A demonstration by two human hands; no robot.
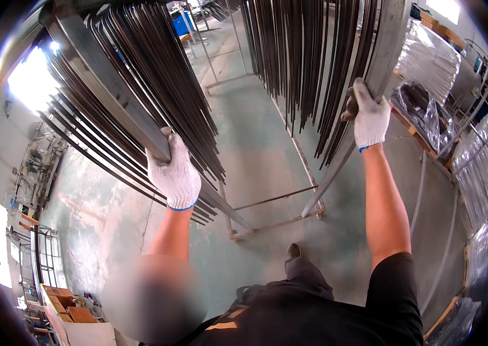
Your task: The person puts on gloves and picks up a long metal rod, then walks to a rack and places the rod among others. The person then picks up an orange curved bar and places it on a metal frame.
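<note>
A tall metal rack on a low floor frame (274, 205) stands before me, with many long, thin dark metal rods hanging in it. My left hand (176, 176), in a white knit glove with a blue cuff edge, is closed round the rack's left upright post (105, 86). Beside that hand hang the left rods (160, 69), their lower ends slanting past it. Higher up on the other side, my right hand (369, 118), gloved alike, grips the right upright post (385, 55). The right rods (290, 57) hang just inside it. Part of each hand's fingers is hidden behind its post.
Pallets with plastic-wrapped goods (428, 57) line the right side. At the lower left is an open cardboard box (74, 311). My shoe (294, 250) is on the greenish concrete floor (244, 144), close to the rack's base. A blurred round patch covers the lower left.
</note>
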